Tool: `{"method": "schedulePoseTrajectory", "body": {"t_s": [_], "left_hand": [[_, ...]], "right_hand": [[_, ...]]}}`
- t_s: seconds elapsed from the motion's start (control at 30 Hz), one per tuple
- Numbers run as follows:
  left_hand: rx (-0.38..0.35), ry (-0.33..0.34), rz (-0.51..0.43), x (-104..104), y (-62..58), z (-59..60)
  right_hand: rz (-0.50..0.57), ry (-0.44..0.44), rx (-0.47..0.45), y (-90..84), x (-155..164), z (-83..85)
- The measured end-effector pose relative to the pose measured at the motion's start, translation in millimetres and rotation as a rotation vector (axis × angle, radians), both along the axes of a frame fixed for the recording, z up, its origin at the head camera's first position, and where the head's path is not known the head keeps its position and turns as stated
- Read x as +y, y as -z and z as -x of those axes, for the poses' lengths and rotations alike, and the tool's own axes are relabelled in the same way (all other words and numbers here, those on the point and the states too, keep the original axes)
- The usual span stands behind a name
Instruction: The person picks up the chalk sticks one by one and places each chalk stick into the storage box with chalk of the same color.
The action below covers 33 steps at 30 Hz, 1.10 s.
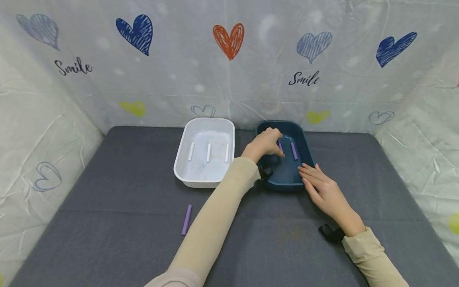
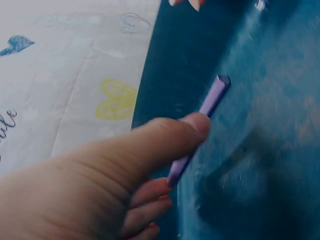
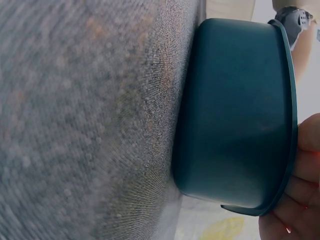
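Observation:
My left hand point(image 1: 264, 142) reaches into the dark blue basin point(image 1: 287, 181) and pinches a purple stick point(image 2: 216, 95) between thumb and fingers; the stick's middle is hidden behind the thumb in the left wrist view. To its right, a second purple stick point(image 1: 294, 151) lies on the basin floor. Fingers of my right hand point(image 1: 324, 191) rest, mostly straight, on the basin's near right rim. In the right wrist view those fingers touch the rim point(image 3: 292, 150) above the outer wall. A third purple stick point(image 1: 186, 220) lies on the table, left of my left forearm.
Left of the blue basin stands a white basin point(image 1: 201, 182) with three white sticks point(image 1: 208, 153) spaced apart on its floor. Both stand on a dark grey tablecloth point(image 1: 118, 199). Behind the table hangs a light curtain point(image 1: 265, 79) printed with hearts.

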<state>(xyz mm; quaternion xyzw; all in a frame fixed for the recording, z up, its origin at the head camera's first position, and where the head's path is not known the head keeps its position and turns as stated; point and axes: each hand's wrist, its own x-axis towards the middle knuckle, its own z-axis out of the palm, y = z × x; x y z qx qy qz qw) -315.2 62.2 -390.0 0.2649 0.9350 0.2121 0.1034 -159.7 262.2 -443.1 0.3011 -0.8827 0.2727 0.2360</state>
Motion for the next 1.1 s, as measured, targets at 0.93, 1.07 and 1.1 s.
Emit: {"method": "schedulePoseTrajectory", "body": {"t_s": [0.93,1.07,1.1], "left_hand": [[0.118,0.068,0.269,10,15.1,-3.0],[0.127,0.068,0.262,9,15.5,-3.4],[0.13,0.067,0.261,9,15.9,-3.3]], "right_hand": [[0.005,0.006,-0.009,-0.2,0,-0.3],[0.01,0.004,-0.01,0.1,0,0.3],[0.011,0.003,-0.008,0.1,0,0.4]]}}
